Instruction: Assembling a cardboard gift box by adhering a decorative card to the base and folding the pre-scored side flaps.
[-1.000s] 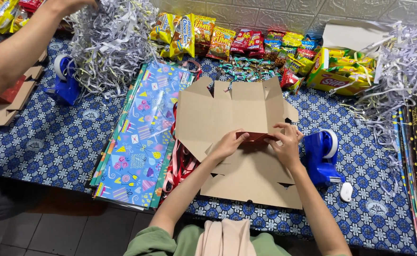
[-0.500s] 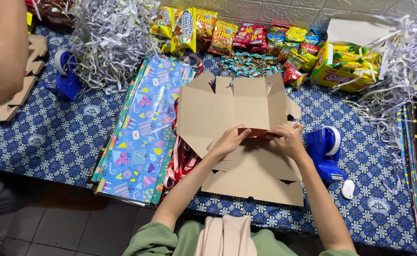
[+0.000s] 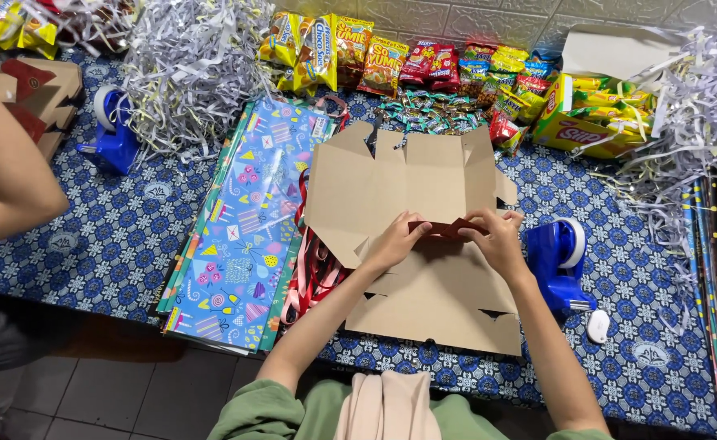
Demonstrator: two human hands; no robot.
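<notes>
Both hands have stayed on the fold line of the cardboard box blank (image 3: 411, 183) while the co-worker's arm (image 3: 8, 175) at left has dropped lower over the blue patterned surface (image 3: 105, 236).

Left hand (image 3: 395, 243) and right hand (image 3: 497, 238) each close their grip, fingers pinched shut, on a dark red strip (image 3: 448, 229) at the crease where the blank's upright panel meets its flat panel, in the middle of the surface. Just right of the right hand stands a blue tape dispenser (image 3: 560, 261); colourful wrapping paper (image 3: 248, 224) and red ribbons (image 3: 309, 273) lie to the left, with snack packets (image 3: 375, 61) and shredded paper (image 3: 187, 69) beyond.
</notes>
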